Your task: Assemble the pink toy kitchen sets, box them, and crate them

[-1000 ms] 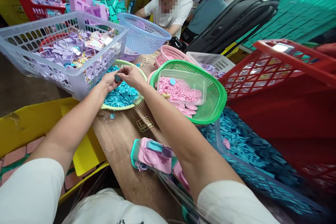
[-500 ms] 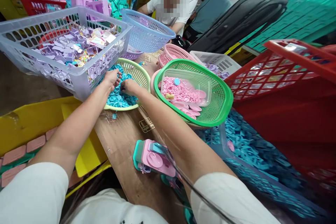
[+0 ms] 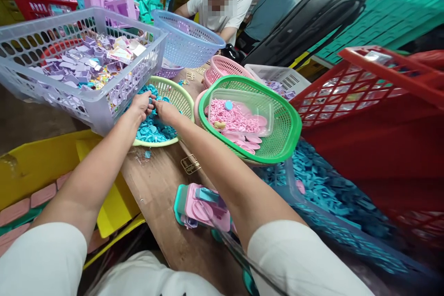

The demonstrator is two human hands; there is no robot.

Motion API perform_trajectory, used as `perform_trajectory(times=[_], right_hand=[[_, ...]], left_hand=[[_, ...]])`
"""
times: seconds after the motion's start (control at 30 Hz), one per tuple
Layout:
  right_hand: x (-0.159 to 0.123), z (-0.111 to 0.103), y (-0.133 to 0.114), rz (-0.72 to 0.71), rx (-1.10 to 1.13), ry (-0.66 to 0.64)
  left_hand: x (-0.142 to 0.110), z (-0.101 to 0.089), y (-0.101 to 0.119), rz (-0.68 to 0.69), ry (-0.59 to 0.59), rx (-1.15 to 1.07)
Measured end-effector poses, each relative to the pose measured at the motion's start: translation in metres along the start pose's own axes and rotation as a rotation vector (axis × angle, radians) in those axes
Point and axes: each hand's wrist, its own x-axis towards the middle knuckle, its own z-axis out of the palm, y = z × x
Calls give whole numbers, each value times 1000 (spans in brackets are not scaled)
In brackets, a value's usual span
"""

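My left hand [image 3: 141, 104] and my right hand [image 3: 167, 112] reach together into a pale yellow-green basket [image 3: 182, 97] filled with small blue plastic discs [image 3: 152, 130]. Both hands are curled, fingertips meeting over the discs, pinching a small blue piece [image 3: 151, 99] that I can barely make out. A pink and teal toy assembly [image 3: 201, 206] lies on the wooden table [image 3: 159, 189] close to my body, under my right forearm.
A lilac crate [image 3: 83, 101] of purple parts stands left of my hands. A green basket [image 3: 277, 143] with a clear tub of pink parts sits to the right, red crates [image 3: 378, 115] beyond. A blue basket [image 3: 187, 41] and a seated person [image 3: 222, 4] are across the table.
My hands went from raised above the basket, pinching a piece, down into the blue discs, and now sit slightly higher with fingertips together again. The view shifted a little.
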Motion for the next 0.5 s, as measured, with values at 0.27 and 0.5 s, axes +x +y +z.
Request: perform_trajectory(times=[0.27,0.5], right_hand=[[-1,-5,1,-28,-17,-7],[-5,-5,-2,-166,180,-108]], left_hand=[[-3,1,1,50,15,27],[-1,0,0,91,24,32]])
